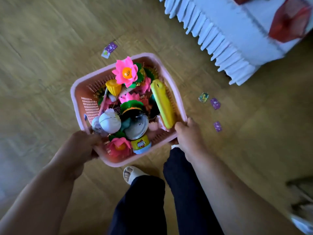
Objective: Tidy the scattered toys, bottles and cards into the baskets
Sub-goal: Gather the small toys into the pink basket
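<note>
I carry a pink plastic basket above the wooden floor. My left hand grips its near left corner and my right hand grips its near right corner. Inside lie pink lotus flower toys, a long yellow toy, a white ball, a metal tin and a small yellow bottle. Cards lie on the floor: a purple card beyond the basket, and a picture card with two purple cards to the right.
A bed with a white frilled cover fills the upper right, with a red item on it. My legs in dark trousers and a sandalled foot are below the basket. A blurred object sits at the right edge.
</note>
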A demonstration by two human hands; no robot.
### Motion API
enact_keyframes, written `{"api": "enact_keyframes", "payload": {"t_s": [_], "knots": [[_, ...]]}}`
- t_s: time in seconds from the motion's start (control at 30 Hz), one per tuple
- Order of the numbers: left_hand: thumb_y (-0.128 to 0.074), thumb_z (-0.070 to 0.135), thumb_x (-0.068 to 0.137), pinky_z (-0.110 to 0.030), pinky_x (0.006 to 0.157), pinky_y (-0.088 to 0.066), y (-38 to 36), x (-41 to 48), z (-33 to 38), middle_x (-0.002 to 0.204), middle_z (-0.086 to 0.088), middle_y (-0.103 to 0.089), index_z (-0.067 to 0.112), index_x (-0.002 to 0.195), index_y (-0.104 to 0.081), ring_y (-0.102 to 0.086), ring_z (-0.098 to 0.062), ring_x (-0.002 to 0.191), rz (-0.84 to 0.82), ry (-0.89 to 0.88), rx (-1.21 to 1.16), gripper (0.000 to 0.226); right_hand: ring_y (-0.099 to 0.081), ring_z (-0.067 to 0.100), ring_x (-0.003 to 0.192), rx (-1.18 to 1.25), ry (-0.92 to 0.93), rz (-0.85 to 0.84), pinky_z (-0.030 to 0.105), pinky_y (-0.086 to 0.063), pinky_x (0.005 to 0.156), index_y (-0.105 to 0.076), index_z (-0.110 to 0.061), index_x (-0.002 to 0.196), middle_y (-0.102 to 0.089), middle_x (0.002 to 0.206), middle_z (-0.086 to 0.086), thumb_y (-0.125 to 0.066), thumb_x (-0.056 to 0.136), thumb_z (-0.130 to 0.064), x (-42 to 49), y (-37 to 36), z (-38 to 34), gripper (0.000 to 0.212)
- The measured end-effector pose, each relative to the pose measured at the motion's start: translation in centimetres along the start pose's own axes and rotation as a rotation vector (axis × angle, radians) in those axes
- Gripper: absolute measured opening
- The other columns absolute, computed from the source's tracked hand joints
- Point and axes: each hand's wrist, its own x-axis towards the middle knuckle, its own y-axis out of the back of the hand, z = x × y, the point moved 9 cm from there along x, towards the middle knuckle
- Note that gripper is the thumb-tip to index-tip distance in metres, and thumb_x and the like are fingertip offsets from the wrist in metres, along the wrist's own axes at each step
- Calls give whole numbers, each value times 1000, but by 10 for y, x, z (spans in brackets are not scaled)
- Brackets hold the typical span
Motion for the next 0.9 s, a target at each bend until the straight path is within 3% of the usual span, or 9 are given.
{"api": "enact_keyframes", "payload": {"t_s": [0.07,0.17,0.23,0.33,0.5,0.6,0.67,0.8,0.9], "knots": [[-51,-8,81,-14,35,-40,-4,-9,2,58,-11,-56,-1,79,-64,-51,-14,41,-17,-1,77,15,-65,22,56,73,-41,9,37,-56,48,-58,-12,98,-62,85,15,-45,84,-8,-20,14,16,19],[-51,-7,79,-18,40,-43,-18,-22,1,74,-20,-59,-10,95,-64,-51,-22,54,-72,25,187,21,-61,15,42,113,-72,18,34,-54,44,-56,-10,100,-62,80,11,-44,86,-4,-41,34,40,19],[-50,-8,80,-21,42,-46,-36,-33,0,78,-20,-62,-6,101,-65,-55,-23,57,-110,39,209,26,-61,15,47,143,-76,25,31,-53,44,-56,-11,105,-63,85,10,-43,86,-3,-48,49,55,24],[-57,1,78,-21,45,-46,-68,-52,0,63,-9,-64,3,96,-66,-57,-16,50,-186,32,198,20,-63,21,55,199,-97,30,31,-52,46,-56,-12,111,-65,89,15,-42,86,-3,-59,72,76,30],[-58,19,59,-25,50,-49,-108,-85,-10,69,-4,-70,14,102,-68,-62,-19,61,-235,28,268,44,-64,19,57,252,-123,56,30,-54,47,-54,-15,115,-65,84,12,-42,90,-3,-83,117,115,30],[-65,9,74,-25,49,-49,-145,-108,-21,73,-10,-69,11,106,-68,-62,-20,59,-282,8,291,31,-63,17,53,313,-145,61,26,-50,45,-54,-10,118,-65,85,16,-43,91,-2,-94,149,147,30],[-58,0,83,-25,48,-49,-169,-128,-28,75,-12,-69,11,107,-67,-62,-20,58,-289,-2,305,28,-63,16,55,356,-129,44,25,-50,47,-54,-11,119,-66,85,14,-42,92,-3,-103,173,165,30],[-59,14,58,-27,57,-50,-210,-173,-31,69,-8,-70,13,101,-67,-64,-20,60,-314,-27,312,43,-69,25,74,370,-76,57,29,-53,53,-54,-15,119,-67,93,15,-43,91,-5,-121,224,185,32],[-59,5,74,-27,54,-51,-244,-199,-26,72,-10,-68,10,104,-66,-61,-23,62,-330,-67,296,31,-68,31,78,370,-40,121,30,-55,51,-56,-15,114,-66,93,17,-44,91,-5,-136,274,190,28]]}}
